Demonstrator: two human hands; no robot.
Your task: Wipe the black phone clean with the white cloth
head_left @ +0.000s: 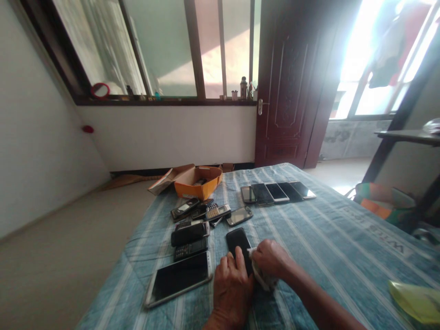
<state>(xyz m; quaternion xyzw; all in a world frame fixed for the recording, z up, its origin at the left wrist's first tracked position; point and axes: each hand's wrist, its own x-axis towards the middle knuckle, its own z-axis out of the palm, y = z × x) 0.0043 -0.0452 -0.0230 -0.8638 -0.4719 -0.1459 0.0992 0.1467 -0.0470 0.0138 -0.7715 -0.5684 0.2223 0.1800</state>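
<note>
A black smartphone (237, 240) lies face up on the striped blue cloth (326, 238). My left hand (231, 286) rests on the phone's near end, fingers pressed down on it. My right hand (273, 259) is closed on a crumpled white cloth (260, 275) at the phone's right edge. A large tablet-like phone (178, 278) lies just left of my left hand.
Several old phones (195, 220) lie in a loose pile beyond the hands. A row of smartphones (277, 192) sits farther back. An orange cardboard box (197, 181) stands at the far edge. A yellow-green object (415, 300) lies at right.
</note>
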